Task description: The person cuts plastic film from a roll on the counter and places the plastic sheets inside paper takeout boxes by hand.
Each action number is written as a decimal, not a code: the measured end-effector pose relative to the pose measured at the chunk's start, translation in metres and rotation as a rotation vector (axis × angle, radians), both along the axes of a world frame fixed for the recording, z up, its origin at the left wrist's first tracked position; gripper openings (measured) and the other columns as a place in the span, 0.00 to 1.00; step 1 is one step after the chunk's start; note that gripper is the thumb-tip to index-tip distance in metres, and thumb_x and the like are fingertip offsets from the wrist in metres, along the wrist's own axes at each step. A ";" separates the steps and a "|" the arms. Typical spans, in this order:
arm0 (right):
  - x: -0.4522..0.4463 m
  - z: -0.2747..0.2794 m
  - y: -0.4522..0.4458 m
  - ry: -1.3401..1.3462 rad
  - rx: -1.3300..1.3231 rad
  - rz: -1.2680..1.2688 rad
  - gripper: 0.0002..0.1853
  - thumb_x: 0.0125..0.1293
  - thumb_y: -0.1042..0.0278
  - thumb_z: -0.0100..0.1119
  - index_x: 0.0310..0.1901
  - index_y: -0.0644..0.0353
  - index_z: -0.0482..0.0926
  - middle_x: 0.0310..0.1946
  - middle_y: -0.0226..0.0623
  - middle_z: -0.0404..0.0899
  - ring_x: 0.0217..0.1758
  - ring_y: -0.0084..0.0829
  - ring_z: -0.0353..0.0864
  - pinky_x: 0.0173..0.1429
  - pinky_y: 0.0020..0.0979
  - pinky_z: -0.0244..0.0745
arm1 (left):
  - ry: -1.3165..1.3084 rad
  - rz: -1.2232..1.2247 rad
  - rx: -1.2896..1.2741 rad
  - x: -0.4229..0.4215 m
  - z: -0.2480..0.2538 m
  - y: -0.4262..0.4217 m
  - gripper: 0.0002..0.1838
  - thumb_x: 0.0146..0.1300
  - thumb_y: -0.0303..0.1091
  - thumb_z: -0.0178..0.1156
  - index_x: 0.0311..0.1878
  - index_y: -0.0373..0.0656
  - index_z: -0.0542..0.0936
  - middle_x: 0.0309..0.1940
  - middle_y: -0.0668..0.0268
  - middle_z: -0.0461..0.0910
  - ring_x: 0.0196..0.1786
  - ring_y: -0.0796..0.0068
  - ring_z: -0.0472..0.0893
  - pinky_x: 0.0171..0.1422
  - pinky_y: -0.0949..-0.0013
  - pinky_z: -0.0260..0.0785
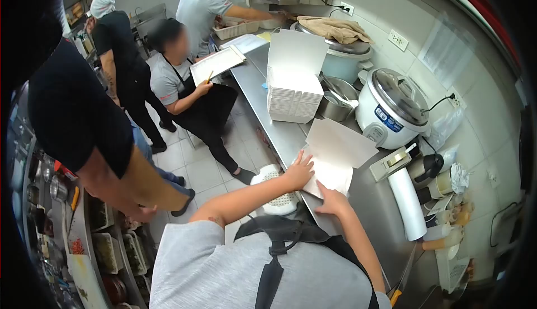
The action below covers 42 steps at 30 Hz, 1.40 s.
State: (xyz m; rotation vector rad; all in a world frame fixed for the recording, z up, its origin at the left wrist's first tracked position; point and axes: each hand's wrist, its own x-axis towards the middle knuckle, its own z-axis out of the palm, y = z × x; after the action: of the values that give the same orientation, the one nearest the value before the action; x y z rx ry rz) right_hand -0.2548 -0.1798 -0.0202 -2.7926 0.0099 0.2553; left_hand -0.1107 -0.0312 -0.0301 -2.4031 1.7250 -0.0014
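Note:
A white cardboard takeout box [330, 166] rests on the steel counter in front of me, its lid flap standing up and tilted away. My left hand [300, 173] grips the left side wall of this box, with its fingers bent over the edge. At the near corner, my right hand [334, 199] holds the wall, thumb and fingers apart around it; some fingertips are hidden. Just beyond stands a tall stack of the same white boxes [293, 93], the top one with its lid raised.
Right of the boxes are a rice cooker [394, 105], a metal pot [338, 99], a tape dispenser [391, 162] and a white roll [407, 204]. A white perforated stool [274, 189] stands by the counter edge. One seated person [182, 85] holds a clipboard [218, 64]; other people stand at left and back.

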 end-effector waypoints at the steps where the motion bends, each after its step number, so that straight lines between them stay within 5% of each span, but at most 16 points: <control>1: -0.011 -0.007 0.000 -0.073 -0.006 -0.041 0.35 0.53 0.57 0.61 0.65 0.53 0.69 0.51 0.53 0.79 0.52 0.51 0.79 0.57 0.44 0.74 | 0.024 0.017 -0.108 -0.014 0.008 0.009 0.25 0.60 0.38 0.59 0.63 0.50 0.74 0.69 0.59 0.65 0.78 0.55 0.50 0.76 0.32 0.30; 5: -0.062 -0.038 0.000 -0.258 -0.006 -0.218 0.18 0.60 0.62 0.56 0.52 0.55 0.80 0.40 0.45 0.83 0.42 0.46 0.83 0.46 0.43 0.77 | 0.286 -0.068 -0.511 -0.096 0.064 0.035 0.25 0.58 0.31 0.60 0.61 0.52 0.75 0.61 0.65 0.73 0.74 0.57 0.60 0.74 0.32 0.39; 7: -0.110 -0.014 0.023 -0.299 0.098 -0.289 0.14 0.62 0.63 0.53 0.46 0.56 0.83 0.38 0.44 0.84 0.41 0.45 0.83 0.45 0.43 0.77 | 0.605 -0.278 -0.629 -0.148 0.099 0.048 0.23 0.57 0.26 0.59 0.58 0.51 0.78 0.55 0.67 0.77 0.68 0.60 0.69 0.73 0.41 0.49; 8: -0.137 -0.005 0.029 -0.497 0.353 -0.255 0.16 0.63 0.61 0.52 0.47 0.57 0.83 0.39 0.44 0.83 0.43 0.45 0.83 0.44 0.43 0.77 | 0.816 -0.414 -0.754 -0.172 0.101 0.049 0.23 0.54 0.20 0.59 0.54 0.49 0.79 0.51 0.64 0.79 0.62 0.62 0.73 0.70 0.54 0.59; 9: -0.166 0.038 0.046 -0.454 0.291 -0.379 0.15 0.64 0.64 0.53 0.49 0.58 0.82 0.40 0.45 0.83 0.43 0.45 0.83 0.45 0.41 0.77 | 0.916 -0.507 -0.757 -0.195 0.114 0.051 0.22 0.50 0.17 0.57 0.49 0.47 0.82 0.48 0.65 0.81 0.57 0.63 0.77 0.64 0.61 0.67; 12: -0.269 0.061 0.073 -0.612 0.027 -0.707 0.15 0.65 0.68 0.53 0.52 0.56 0.81 0.43 0.40 0.83 0.45 0.42 0.83 0.50 0.37 0.77 | 1.036 -0.585 -0.877 -0.243 0.102 0.046 0.21 0.45 0.13 0.52 0.40 0.43 0.84 0.39 0.62 0.84 0.45 0.61 0.82 0.48 0.62 0.74; 15: -0.371 0.124 0.117 -0.639 -0.216 -1.079 0.17 0.63 0.71 0.53 0.53 0.52 0.81 0.47 0.34 0.83 0.48 0.37 0.82 0.52 0.35 0.78 | 1.238 -0.710 -0.643 -0.309 0.079 0.037 0.20 0.50 0.13 0.54 0.45 0.44 0.83 0.40 0.61 0.83 0.41 0.62 0.83 0.45 0.68 0.74; 19: -0.481 0.129 0.164 -0.876 -0.557 -1.416 0.21 0.56 0.79 0.54 0.50 0.47 0.83 0.49 0.26 0.83 0.49 0.33 0.82 0.54 0.32 0.78 | 1.553 -0.819 -0.202 -0.398 0.058 0.030 0.19 0.61 0.15 0.51 0.52 0.43 0.81 0.38 0.58 0.83 0.38 0.72 0.84 0.43 0.71 0.78; 26: -0.591 0.106 0.251 -0.921 -0.811 -1.892 0.25 0.52 0.85 0.52 0.49 0.47 0.85 0.50 0.28 0.83 0.45 0.35 0.81 0.52 0.30 0.77 | 1.444 -1.100 0.061 -0.478 0.058 0.019 0.17 0.65 0.17 0.51 0.55 0.40 0.79 0.37 0.60 0.83 0.37 0.75 0.83 0.44 0.73 0.78; 30: -0.631 0.069 0.253 -0.892 -0.652 -2.004 0.24 0.56 0.85 0.52 0.49 0.47 0.85 0.48 0.33 0.84 0.42 0.35 0.81 0.50 0.31 0.77 | 1.449 -1.132 0.149 -0.496 0.059 0.009 0.21 0.62 0.16 0.53 0.55 0.47 0.80 0.37 0.61 0.83 0.36 0.72 0.84 0.42 0.72 0.78; 35: -0.668 0.014 0.247 -0.567 -0.411 -2.208 0.22 0.58 0.81 0.51 0.48 0.43 0.85 0.44 0.36 0.85 0.41 0.38 0.81 0.49 0.36 0.77 | 1.396 -1.032 0.080 -0.487 0.050 0.003 0.17 0.64 0.16 0.51 0.54 0.41 0.80 0.36 0.60 0.84 0.36 0.75 0.83 0.43 0.73 0.77; 38: -0.669 0.020 0.261 -0.275 -0.403 -2.290 0.20 0.59 0.77 0.51 0.47 0.43 0.86 0.41 0.38 0.85 0.44 0.42 0.81 0.49 0.39 0.77 | 1.397 -0.957 0.054 -0.480 0.037 -0.002 0.19 0.62 0.16 0.52 0.54 0.44 0.80 0.36 0.60 0.83 0.37 0.73 0.84 0.44 0.72 0.78; 42: -0.684 0.018 0.264 -0.129 -0.036 -2.267 0.17 0.62 0.70 0.48 0.48 0.46 0.85 0.41 0.43 0.84 0.49 0.46 0.80 0.52 0.43 0.75 | 1.386 -0.912 0.077 -0.473 0.035 -0.006 0.20 0.61 0.17 0.53 0.54 0.45 0.80 0.37 0.60 0.83 0.39 0.72 0.84 0.45 0.72 0.77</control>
State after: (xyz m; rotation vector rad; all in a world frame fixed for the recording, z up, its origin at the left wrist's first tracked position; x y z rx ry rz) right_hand -0.9388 0.0845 -0.0025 -1.2090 2.5527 -0.4768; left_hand -0.5840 -0.0372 0.0047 -1.1765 2.9690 1.8393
